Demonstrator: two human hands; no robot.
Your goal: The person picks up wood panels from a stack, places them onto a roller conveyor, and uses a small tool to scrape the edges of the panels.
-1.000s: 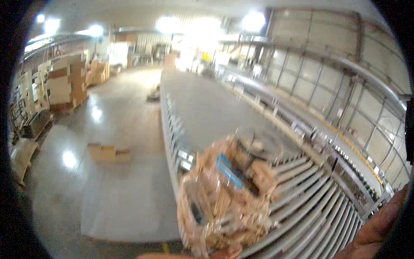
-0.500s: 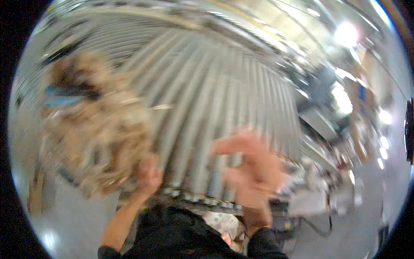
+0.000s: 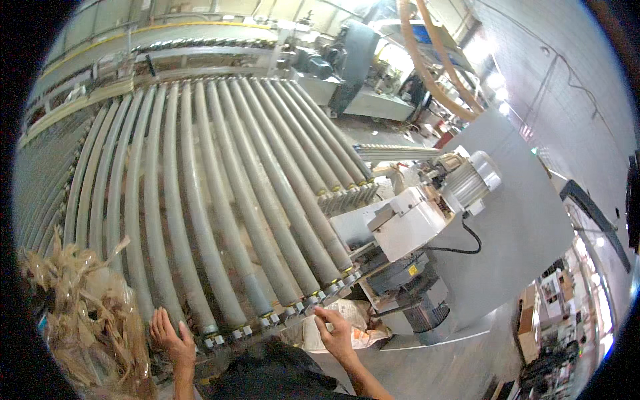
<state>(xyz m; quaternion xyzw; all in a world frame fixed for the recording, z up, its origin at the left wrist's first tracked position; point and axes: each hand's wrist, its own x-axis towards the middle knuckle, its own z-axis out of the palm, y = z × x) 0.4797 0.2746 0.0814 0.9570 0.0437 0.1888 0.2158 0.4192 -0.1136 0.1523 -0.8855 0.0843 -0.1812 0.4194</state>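
My left hand (image 3: 170, 339) rests open on the near edge of a grey roller conveyor (image 3: 220, 200), fingers spread, right beside a clear plastic bag stuffed with thin wood scraps (image 3: 87, 320). My right hand (image 3: 335, 331) reaches toward the roller ends with finger and thumb pinched together; I cannot make out anything between them. Just beyond it lies a crumpled light sack (image 3: 347, 320) under the conveyor's corner.
A grey electric motor and drive box (image 3: 427, 213) stand at the conveyor's right end, with a black cable and a large grey panel (image 3: 520, 220). Orange hoses (image 3: 433, 60) arc overhead. More machinery sits at the back; shelves stand at the lower right.
The view has swung from the open hall to the conveyor's right end. The bag of scraps now sits at lower left. Both hands have dropped to the conveyor's near edge.
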